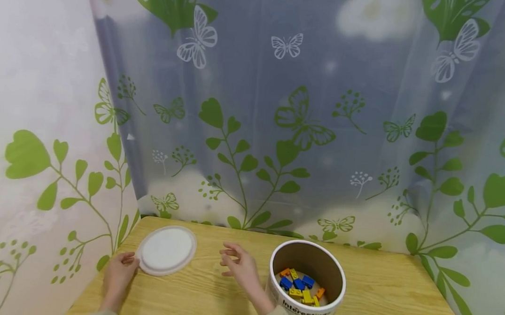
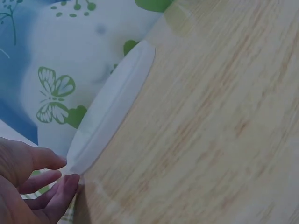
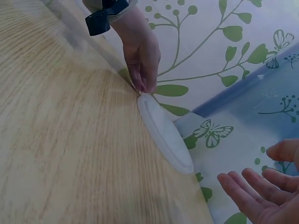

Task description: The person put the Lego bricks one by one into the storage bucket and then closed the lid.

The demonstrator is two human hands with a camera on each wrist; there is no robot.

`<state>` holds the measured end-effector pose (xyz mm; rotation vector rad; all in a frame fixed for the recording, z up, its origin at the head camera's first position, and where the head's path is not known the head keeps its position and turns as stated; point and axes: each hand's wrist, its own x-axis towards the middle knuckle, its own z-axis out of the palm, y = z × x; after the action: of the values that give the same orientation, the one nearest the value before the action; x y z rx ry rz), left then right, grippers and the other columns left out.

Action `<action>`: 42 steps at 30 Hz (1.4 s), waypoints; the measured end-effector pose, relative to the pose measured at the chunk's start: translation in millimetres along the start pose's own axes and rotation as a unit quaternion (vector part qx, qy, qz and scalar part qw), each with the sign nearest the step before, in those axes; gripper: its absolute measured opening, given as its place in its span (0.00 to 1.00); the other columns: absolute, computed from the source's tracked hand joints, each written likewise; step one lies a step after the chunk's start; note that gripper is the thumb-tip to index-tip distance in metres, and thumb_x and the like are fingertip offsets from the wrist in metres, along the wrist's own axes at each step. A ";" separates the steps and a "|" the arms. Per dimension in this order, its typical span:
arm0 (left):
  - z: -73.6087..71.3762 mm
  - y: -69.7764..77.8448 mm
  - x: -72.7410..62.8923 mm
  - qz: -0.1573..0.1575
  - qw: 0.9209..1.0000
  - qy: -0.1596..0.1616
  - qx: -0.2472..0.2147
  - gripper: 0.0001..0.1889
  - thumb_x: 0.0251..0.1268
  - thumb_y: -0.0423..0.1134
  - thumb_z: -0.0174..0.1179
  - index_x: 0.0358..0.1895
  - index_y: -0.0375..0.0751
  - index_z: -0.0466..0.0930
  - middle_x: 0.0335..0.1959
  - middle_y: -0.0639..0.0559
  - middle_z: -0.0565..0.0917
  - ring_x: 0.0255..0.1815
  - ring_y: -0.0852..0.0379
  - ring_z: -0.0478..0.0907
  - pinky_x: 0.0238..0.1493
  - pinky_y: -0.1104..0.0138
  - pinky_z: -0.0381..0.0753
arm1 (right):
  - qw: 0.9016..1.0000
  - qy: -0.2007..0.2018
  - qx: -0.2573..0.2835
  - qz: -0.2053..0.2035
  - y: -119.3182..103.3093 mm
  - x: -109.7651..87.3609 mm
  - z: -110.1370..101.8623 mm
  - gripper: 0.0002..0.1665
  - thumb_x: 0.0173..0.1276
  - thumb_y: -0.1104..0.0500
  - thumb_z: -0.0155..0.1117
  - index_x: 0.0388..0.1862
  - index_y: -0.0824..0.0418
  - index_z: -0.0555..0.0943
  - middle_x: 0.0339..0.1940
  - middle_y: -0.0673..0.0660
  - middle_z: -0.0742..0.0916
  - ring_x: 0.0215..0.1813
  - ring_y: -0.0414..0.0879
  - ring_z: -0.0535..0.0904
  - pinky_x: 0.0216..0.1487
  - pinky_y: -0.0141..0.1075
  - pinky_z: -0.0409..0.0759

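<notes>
A round white lid [image 1: 167,248] lies at the left of the wooden table. My left hand [image 1: 121,275] is at its near left edge, thumb and fingertips pinching the rim; in the left wrist view the lid [image 2: 112,109] appears edge-on beyond the fingers [image 2: 69,184]. Held in the air between lid and bucket is my right hand [image 1: 241,268], fingers loosely bent and nothing in them. To its right stands a white bucket [image 1: 337,300] with printed lettering. Inside, blue, yellow and orange building bricks [image 1: 298,284] cover part of the bottom.
The wooden table [image 1: 382,294] meets a curtain [image 1: 251,185] with green leaves and butterflies along its back edge. A pale patterned curtain [image 1: 46,120] hangs close by the table's left edge. The bucket's open rim stands beside my right forearm.
</notes>
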<state>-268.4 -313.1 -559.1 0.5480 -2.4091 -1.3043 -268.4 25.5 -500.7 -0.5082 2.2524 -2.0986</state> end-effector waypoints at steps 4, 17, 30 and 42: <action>2.8 -2.1 2.3 -0.003 1.000 -0.006 0.016 0.21 0.64 0.33 0.65 0.56 0.21 0.78 0.47 0.32 0.86 0.29 0.70 0.77 0.35 0.79 0.69 | 0.999 -0.002 0.020 0.026 11.6 0.5 4.3 0.24 0.76 0.65 0.60 0.67 0.76 0.72 0.53 0.74 0.84 0.45 0.67 0.85 0.39 0.54 0.89; 7.1 3.5 0.0 0.014 0.999 -0.029 0.020 0.19 0.62 0.30 0.65 0.54 0.21 0.80 0.43 0.33 0.88 0.33 0.60 0.82 0.37 0.77 0.77 | 0.996 0.009 0.013 0.092 30.2 5.9 12.5 0.23 0.74 0.67 0.58 0.64 0.78 0.74 0.49 0.68 0.86 0.44 0.63 0.86 0.40 0.50 0.89; 25.1 12.4 -13.3 0.005 0.992 -0.104 -0.068 0.20 0.62 0.20 0.61 0.57 0.14 0.75 0.46 0.25 0.83 0.36 0.54 0.86 0.33 0.73 0.86 | 0.989 0.040 0.019 0.144 45.0 12.7 10.9 0.22 0.75 0.67 0.56 0.63 0.80 0.74 0.47 0.71 0.86 0.34 0.49 0.86 0.39 0.43 0.90; 34.8 23.0 -36.7 0.049 0.988 -0.140 -0.050 0.17 0.57 0.21 0.65 0.51 0.17 0.81 0.38 0.32 0.87 0.35 0.53 0.86 0.32 0.71 0.87 | 0.986 0.058 -0.021 0.154 49.2 6.4 4.6 0.19 0.74 0.70 0.56 0.59 0.82 0.76 0.44 0.68 0.87 0.32 0.50 0.87 0.35 0.38 0.89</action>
<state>-256.9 -258.8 -561.9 0.2273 -2.5348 -1.5388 -284.3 21.6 -547.7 -0.0334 2.2639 -1.9737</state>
